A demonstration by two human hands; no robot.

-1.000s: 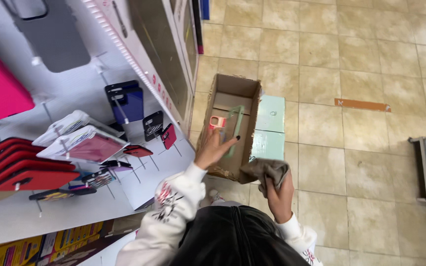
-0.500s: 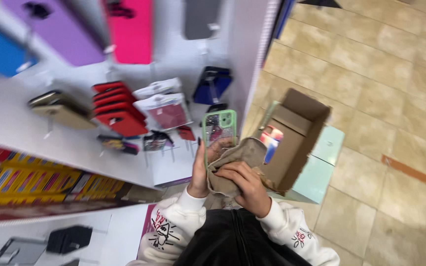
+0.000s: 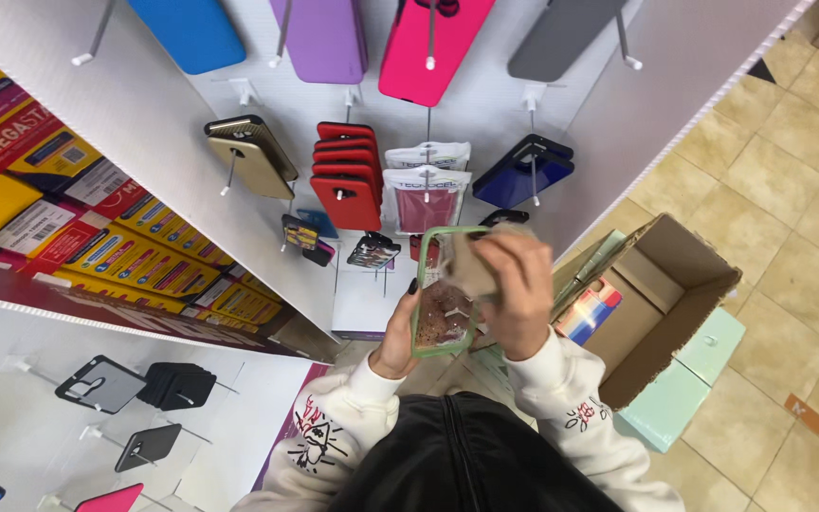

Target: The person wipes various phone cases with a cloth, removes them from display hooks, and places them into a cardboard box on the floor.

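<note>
A shop selling phone accessories: coloured phone cases (image 3: 345,175) are hanging in rows on white pegboard hooks (image 3: 239,90), and a cardboard stock box (image 3: 675,303) is sitting on the tiled floor (image 3: 789,190).

Left hand (image 3: 398,332) raised with fingers curled shut, right hand (image 3: 516,289) beside it, fingers bunched closed.

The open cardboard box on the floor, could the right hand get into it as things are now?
Probably yes. The cardboard box lies open just beside the right hand with nothing between them, but that hand is pressing a cloth on the green-rimmed phone case held by the left hand.
</note>
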